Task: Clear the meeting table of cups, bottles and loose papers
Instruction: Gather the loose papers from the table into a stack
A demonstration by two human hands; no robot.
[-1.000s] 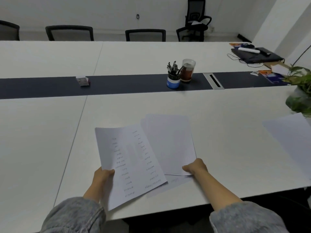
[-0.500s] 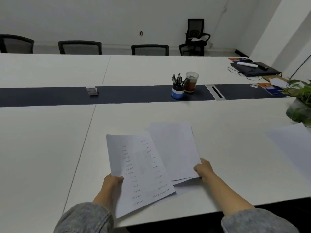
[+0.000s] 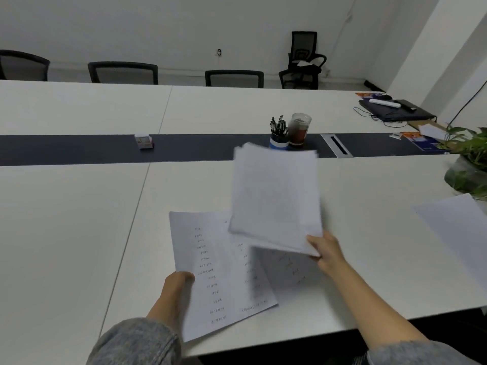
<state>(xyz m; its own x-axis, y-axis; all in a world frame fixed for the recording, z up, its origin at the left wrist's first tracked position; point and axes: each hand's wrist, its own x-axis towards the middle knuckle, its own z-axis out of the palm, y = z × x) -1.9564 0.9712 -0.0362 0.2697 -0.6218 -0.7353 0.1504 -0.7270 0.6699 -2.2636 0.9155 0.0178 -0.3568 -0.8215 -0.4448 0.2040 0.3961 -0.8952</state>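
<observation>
Early-ish stage imo, paper pickup only half done. A stack (image 3: 275, 201) of blank-looking sheets is pinched at its near corner by the right hand (image 3: 325, 248) and held up off the table (image 3: 79, 233), tilted & motion-blurred. A printed sheet (image 3: 218, 272) is gripped at its lower left edge by the left hand (image 3: 179, 281), w/ its far right corner hidden under the stack. Whether it's lifted or lying flat can't be told. One more sheet w/ print (image 3: 292, 272) can be seen flat on the table beneath the stack, held by nobody. Another loose sheet (image 3: 458, 233) is left at the far right, near the plant (image 3: 469, 159), well apart from both hands.

Drinks not dealt with yet: a cup (image 3: 299, 130) w/ dark liquid is sat on the dark centre strip, just beside the pen pot (image 3: 278, 138). No bottles can be spotted. A small card box (image 3: 144, 141) is parked further left on the strip, prob not part of the job.

Writing: two columns of short words are printed on the sheet, too blurry to be read. Orange/blue leaflets (image 3: 419, 139) at the far right, text can't be made out. No brands legible anywhere
</observation>
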